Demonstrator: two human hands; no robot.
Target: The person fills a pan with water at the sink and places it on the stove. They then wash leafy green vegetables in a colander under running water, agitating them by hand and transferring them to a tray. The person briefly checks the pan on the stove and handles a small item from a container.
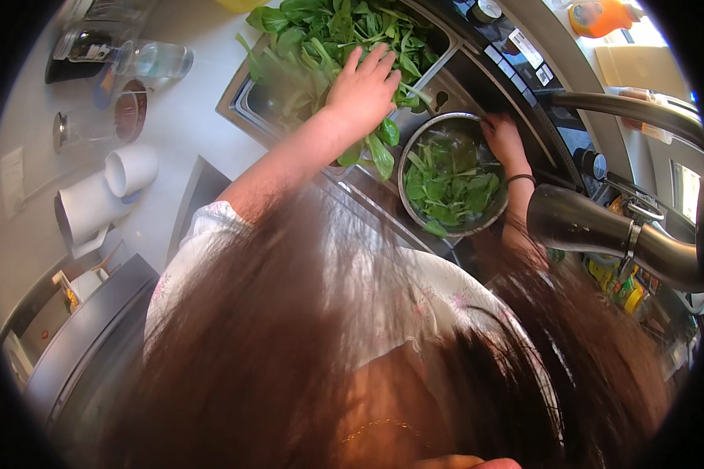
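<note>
A heap of leafy greens (352, 29) fills much of a stainless steel sink basin (243, 97) and spills over its edge. My left hand (366, 82) lies palm down on the greens with its fingers extended and apart; its thumb is hidden. Several leaves hang below its wrist. To the right, a round metal pot (403, 193) holds cut leafy greens (454, 196) that look wet. My right hand (498, 135), with a dark band at its wrist, grips the pot's upper right rim; its fingertips are partly hidden.
A metal faucet (628, 108) and a wide metal pipe (592, 220) reach in from the right. Left on the counter (211, 35) are a white pitcher (91, 205), a white mug (132, 170) and glass jars. An orange bottle (601, 19) stands at the upper right. Hair covers much of the lower view.
</note>
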